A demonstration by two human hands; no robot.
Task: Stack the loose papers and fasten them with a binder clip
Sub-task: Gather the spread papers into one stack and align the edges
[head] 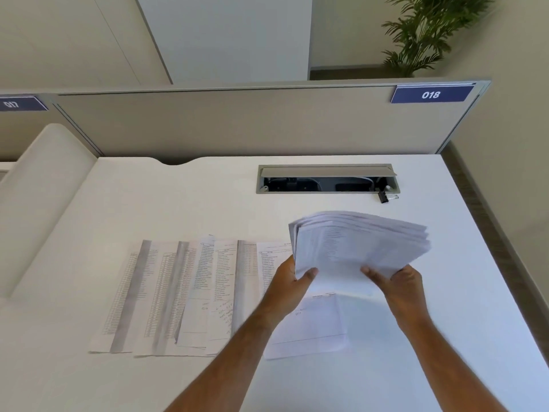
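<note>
Above the white desk (445, 292), a thick sheaf of white printed papers (359, 245) is being held by its near edge, left hand (292, 279) and right hand (399, 282) both gripping it. Gathering judged underway: loose printed sheets (184, 292) are lying alongside, small black binder clip (383, 197) untouched near the cable tray (326, 178).

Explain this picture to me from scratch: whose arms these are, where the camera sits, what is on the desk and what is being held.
There is no machine here. A person wears one camera on the head, looking forward and down, so the two bare arms reaching in from below are their own.

The left hand and the right hand together grip the near edge of a thick stack of papers, lifted above the white desk.

More printed sheets lie fanned out and overlapping on the desk to the left, and one sheet lies under the hands.

A small black binder clip rests farther back, beside the open cable hatch. Behind stands a divider panel with a sign reading 018.
</note>
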